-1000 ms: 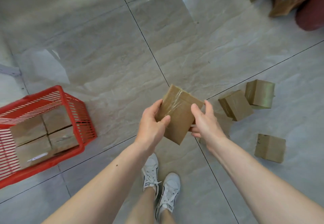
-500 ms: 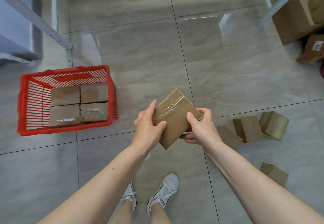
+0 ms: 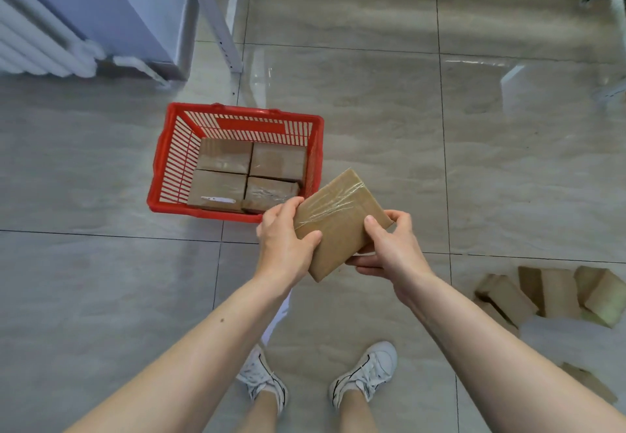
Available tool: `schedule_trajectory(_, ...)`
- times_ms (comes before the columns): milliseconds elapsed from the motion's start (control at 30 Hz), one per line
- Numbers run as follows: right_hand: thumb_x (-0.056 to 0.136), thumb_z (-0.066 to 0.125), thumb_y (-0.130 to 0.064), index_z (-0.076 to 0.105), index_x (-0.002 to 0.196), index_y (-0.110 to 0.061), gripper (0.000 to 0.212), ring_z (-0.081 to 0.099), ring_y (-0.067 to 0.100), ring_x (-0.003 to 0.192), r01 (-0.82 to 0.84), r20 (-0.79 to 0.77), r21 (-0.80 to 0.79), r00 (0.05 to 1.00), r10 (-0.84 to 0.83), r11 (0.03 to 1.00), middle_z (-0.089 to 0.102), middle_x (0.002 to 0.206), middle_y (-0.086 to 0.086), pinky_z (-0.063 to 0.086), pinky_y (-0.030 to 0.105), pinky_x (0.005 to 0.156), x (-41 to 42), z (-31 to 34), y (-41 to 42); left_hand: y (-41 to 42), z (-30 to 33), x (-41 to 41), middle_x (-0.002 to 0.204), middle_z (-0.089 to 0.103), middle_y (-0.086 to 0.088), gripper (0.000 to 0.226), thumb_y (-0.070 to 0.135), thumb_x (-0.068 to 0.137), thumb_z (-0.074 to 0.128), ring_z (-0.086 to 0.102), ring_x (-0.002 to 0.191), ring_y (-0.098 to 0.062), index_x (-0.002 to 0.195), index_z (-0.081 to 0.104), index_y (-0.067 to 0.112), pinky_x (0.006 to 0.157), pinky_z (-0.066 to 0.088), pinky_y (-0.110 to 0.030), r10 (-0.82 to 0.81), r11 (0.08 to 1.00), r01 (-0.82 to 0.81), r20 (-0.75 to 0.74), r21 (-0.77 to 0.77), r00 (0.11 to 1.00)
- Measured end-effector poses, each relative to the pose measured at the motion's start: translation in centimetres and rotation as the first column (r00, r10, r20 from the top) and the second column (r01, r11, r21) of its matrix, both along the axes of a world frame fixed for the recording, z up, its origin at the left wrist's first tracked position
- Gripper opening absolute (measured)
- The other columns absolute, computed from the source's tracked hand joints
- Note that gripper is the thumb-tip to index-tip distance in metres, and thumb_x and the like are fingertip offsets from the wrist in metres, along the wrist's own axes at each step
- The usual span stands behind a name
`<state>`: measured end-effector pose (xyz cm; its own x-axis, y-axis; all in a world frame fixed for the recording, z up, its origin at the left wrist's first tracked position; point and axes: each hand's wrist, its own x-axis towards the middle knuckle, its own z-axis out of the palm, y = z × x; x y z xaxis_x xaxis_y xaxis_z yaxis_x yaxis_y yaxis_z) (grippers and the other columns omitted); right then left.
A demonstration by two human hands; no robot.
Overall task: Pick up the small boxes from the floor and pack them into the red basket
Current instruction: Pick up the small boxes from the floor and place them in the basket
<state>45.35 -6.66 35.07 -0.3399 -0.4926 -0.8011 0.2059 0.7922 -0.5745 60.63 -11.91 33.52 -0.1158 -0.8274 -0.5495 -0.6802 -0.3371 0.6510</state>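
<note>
I hold a small brown taped box (image 3: 340, 219) in front of me with both hands, tilted like a diamond. My left hand (image 3: 284, 243) grips its left edge, thumb on top. My right hand (image 3: 389, 246) grips its right corner, fingers underneath. The red basket (image 3: 169, 158) stands on the floor just left of and beyond the box, with several brown boxes (image 3: 247, 175) packed flat inside. More small boxes (image 3: 548, 293) lie on the floor at the lower right, one (image 3: 589, 383) partly hidden behind my right forearm.
My two white shoes (image 3: 366, 371) stand on the tiled floor below the hands. A white radiator (image 3: 37, 43) and a blue wall are at the upper left. White metal shelf legs (image 3: 220, 22) rise behind the basket.
My view has turned left toward the basket, which now sits close to the held box. The box stays gripped by both hands. The floor boxes have slid to the lower right.
</note>
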Motion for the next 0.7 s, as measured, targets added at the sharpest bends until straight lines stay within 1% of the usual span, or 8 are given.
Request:
schedule_trajectory(133, 0.099, 0.046, -0.035, 0.034, 0.123, -0.028, 0.028, 0.077, 0.025, 0.068, 0.015, 0.022, -0.013, 1.000, -0.015, 1.000, 0.064, 0.116, 0.011, 0.061, 0.042, 0.076, 5.7, -0.3, -3.0, -3.2, 0.2, 6.0, 0.144, 0.039, -0.006, 0.064, 0.024, 0.082, 0.070, 0.036, 0.133, -0.022, 0.139, 0.046, 0.040, 0.112, 0.036, -0.041, 0.035, 0.999, -0.034, -0.021, 0.027, 0.999)
schedule_trajectory(233, 0.100, 0.046, -0.035, 0.034, 0.120, -0.028, 0.025, 0.077, 0.025, 0.069, 0.015, 0.030, -0.024, 0.999, -0.015, 1.000, 0.065, 0.112, 0.010, 0.061, 0.043, 0.078, 9.3, -0.6, -5.5, -5.6, 0.2, 9.6, 0.141, 0.044, -0.006, 0.066, 0.022, 0.084, 0.070, 0.040, 0.123, -0.014, 0.143, 0.045, 0.037, 0.110, 0.036, -0.033, 0.030, 0.999, -0.029, -0.043, 0.023, 0.999)
schedule_trajectory(300, 0.100, 0.046, -0.034, 0.034, 0.119, -0.027, 0.024, 0.077, 0.026, 0.069, -0.001, 0.023, -0.022, 1.000, 0.001, 1.000, 0.066, 0.109, 0.012, 0.061, 0.042, 0.076, 11.1, -1.0, -7.0, -7.0, -0.1, 11.6, 0.141, 0.043, -0.006, 0.067, 0.023, 0.085, 0.070, 0.042, 0.118, -0.013, 0.145, 0.042, 0.036, 0.107, 0.037, -0.032, 0.052, 0.998, -0.050, -0.047, 0.038, 0.998)
schedule_trajectory(400, 0.100, 0.046, -0.034, 0.035, 0.119, -0.024, 0.024, 0.077, 0.026, 0.068, -0.033, 0.010, -0.013, 0.999, 0.034, 0.999, 0.065, 0.110, 0.013, 0.061, 0.043, 0.076, 13.2, -1.7, -9.3, -8.8, -0.7, 13.9, 0.142, 0.042, -0.006, 0.074, 0.026, 0.084, 0.071, 0.047, 0.123, -0.019, 0.148, 0.033, 0.036, 0.107, 0.041, -0.038, 0.102, 0.993, -0.100, -0.039, 0.063, 0.994)
schedule_trajectory(533, 0.099, 0.049, -0.035, 0.037, 0.118, -0.020, 0.027, 0.076, 0.024, 0.068, -0.095, -0.007, -0.008, 0.995, 0.095, 0.995, 0.065, 0.109, 0.012, 0.061, 0.046, 0.079, 14.8, -3.0, -12.8, -11.7, -1.8, 15.9, 0.145, 0.045, -0.004, 0.088, 0.027, 0.081, 0.075, 0.047, 0.131, -0.022, 0.151, 0.022, 0.033, 0.108, 0.041, -0.042, 0.175, 0.984, -0.174, -0.027, 0.031, 0.984)
schedule_trajectory(633, 0.097, 0.052, -0.035, 0.039, 0.114, -0.019, 0.027, 0.077, 0.025, 0.068, -0.129, -0.011, 0.002, 0.992, 0.129, 0.992, 0.066, 0.109, 0.013, 0.061, 0.049, 0.080, 15.3, -4.1, -15.8, -14.4, -2.6, 16.9, 0.145, 0.047, -0.003, 0.092, 0.027, 0.078, 0.078, 0.049, 0.130, -0.022, 0.151, 0.021, 0.030, 0.108, 0.043, -0.044, 0.236, 0.971, -0.234, -0.040, 0.039, 0.971)
schedule_trajectory(700, 0.097, 0.052, -0.036, 0.040, 0.109, -0.022, 0.022, 0.077, 0.026, 0.069, -0.137, -0.003, 0.006, 0.991, 0.137, 0.991, 0.066, 0.109, 0.011, 0.060, 0.050, 0.081, 15.5, -4.6, -17.9, -16.2, -2.9, 17.1, 0.141, 0.049, -0.002, 0.090, 0.029, 0.076, 0.080, 0.051, 0.126, -0.022, 0.147, 0.025, 0.025, 0.106, 0.044, -0.045, 0.285, 0.958, -0.284, -0.040, 0.045, 0.958)
